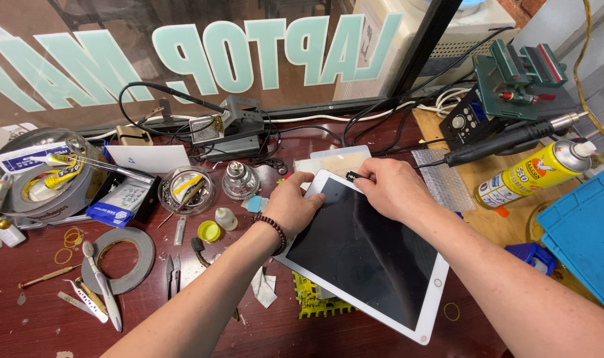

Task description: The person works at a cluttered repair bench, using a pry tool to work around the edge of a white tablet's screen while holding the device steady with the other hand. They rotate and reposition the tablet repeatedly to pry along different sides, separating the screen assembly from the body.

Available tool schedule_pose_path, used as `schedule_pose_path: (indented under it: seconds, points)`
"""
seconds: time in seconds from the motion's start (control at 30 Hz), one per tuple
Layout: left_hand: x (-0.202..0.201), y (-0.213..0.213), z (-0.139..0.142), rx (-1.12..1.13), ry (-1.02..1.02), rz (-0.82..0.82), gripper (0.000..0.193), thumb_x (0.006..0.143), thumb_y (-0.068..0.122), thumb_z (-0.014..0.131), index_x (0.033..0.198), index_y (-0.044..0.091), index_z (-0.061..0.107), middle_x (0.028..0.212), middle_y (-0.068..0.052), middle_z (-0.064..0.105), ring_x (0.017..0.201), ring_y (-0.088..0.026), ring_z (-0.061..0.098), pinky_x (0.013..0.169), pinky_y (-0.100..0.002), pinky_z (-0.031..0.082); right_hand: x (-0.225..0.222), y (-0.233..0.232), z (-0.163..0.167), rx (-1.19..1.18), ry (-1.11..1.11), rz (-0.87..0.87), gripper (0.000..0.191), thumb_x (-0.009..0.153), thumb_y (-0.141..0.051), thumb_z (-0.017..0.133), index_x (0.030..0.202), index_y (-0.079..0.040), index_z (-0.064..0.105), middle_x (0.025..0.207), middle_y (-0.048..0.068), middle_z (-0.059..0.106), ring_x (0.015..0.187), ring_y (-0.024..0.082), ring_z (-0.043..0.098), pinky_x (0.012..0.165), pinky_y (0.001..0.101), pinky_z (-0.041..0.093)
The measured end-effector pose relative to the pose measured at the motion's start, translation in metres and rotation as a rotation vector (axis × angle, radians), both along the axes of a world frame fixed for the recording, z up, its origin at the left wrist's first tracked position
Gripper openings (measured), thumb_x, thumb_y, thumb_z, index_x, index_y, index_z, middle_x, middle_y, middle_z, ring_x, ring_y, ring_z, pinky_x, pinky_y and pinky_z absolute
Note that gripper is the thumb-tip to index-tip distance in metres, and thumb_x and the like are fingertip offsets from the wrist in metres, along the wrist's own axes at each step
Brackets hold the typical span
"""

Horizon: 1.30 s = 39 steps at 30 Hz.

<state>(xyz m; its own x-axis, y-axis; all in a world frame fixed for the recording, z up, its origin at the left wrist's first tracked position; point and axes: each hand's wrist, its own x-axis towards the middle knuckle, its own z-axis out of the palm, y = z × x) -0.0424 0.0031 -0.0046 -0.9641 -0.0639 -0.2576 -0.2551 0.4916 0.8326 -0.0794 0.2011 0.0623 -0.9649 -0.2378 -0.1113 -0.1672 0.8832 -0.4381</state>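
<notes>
A white tablet (361, 258) with a dark screen lies tilted on the dark red workbench (43, 318). My left hand (290, 202), a bead bracelet on its wrist, rests on the tablet's upper left corner and presses it down. My right hand (389, 187) sits at the top edge and pinches a small dark tool (352, 176) against that edge. A yellow patterned mat (313, 301) shows under the tablet's lower left side.
A roll of tape (119, 260), tweezers (172, 275), a toothbrush (103, 285) and small bottles (225, 219) lie at the left. A soldering stand (232, 126) and cables sit at the back. A yellow spray can (534, 174), a hot-air handle (507, 142) and a blue mat (583, 232) are at the right.
</notes>
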Motion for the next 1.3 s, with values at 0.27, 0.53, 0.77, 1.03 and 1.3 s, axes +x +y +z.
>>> schedule_pose_path:
  seconds: [0.27,0.53,0.77,1.03,1.3]
  points:
    - [0.000,0.011,-0.005,-0.035,0.056,0.039,0.050,0.082,0.021,0.075,0.128,0.005,0.065,0.110,-0.020,0.076,0.101,-0.031,0.075,0.089,-0.039,0.058,0.008,0.006,-0.007,-0.046,0.167,0.057,0.016,0.087,-0.025,0.072,0.091,-0.009,0.075,0.086,0.012,0.075,0.082,0.035,0.072,0.075,0.0457,0.055]
    - [0.001,0.009,0.003,-0.005,0.098,0.003,0.045,0.083,0.020,0.076,0.125,0.007,0.069,0.107,-0.019,0.076,0.099,-0.030,0.075,0.087,-0.039,0.058,0.005,-0.002,-0.021,-0.147,0.355,0.137,0.014,0.084,-0.021,0.073,0.083,-0.007,0.075,0.086,0.011,0.074,0.083,0.034,0.071,0.074,0.0464,0.054]
    - [0.002,0.007,0.004,0.026,0.070,0.015,0.045,0.083,0.019,0.075,0.126,0.008,0.068,0.106,-0.018,0.077,0.097,-0.029,0.076,0.086,-0.038,0.058,-0.007,-0.018,-0.026,-0.158,0.366,0.149,0.015,0.084,-0.023,0.074,0.084,-0.008,0.076,0.087,0.011,0.074,0.082,0.034,0.071,0.075,0.0456,0.055]
    - [0.005,0.019,0.010,-0.089,0.138,0.180,0.069,0.073,0.022,0.084,0.135,0.011,0.056,0.108,-0.017,0.073,0.100,-0.033,0.071,0.085,-0.043,0.055,-0.027,-0.014,-0.019,-0.132,0.068,0.072,0.021,0.079,-0.027,0.079,0.090,-0.009,0.079,0.078,0.011,0.075,0.074,0.026,0.073,0.072,0.0389,0.056]
    - [0.001,0.019,0.009,-0.037,0.156,0.084,0.068,0.073,0.024,0.086,0.133,0.009,0.058,0.110,-0.017,0.075,0.103,-0.032,0.073,0.090,-0.040,0.057,-0.052,-0.017,-0.013,-0.271,-0.334,-0.114,0.019,0.071,-0.019,0.084,0.084,-0.005,0.083,0.080,0.009,0.079,0.073,0.019,0.073,0.070,0.0360,0.058]
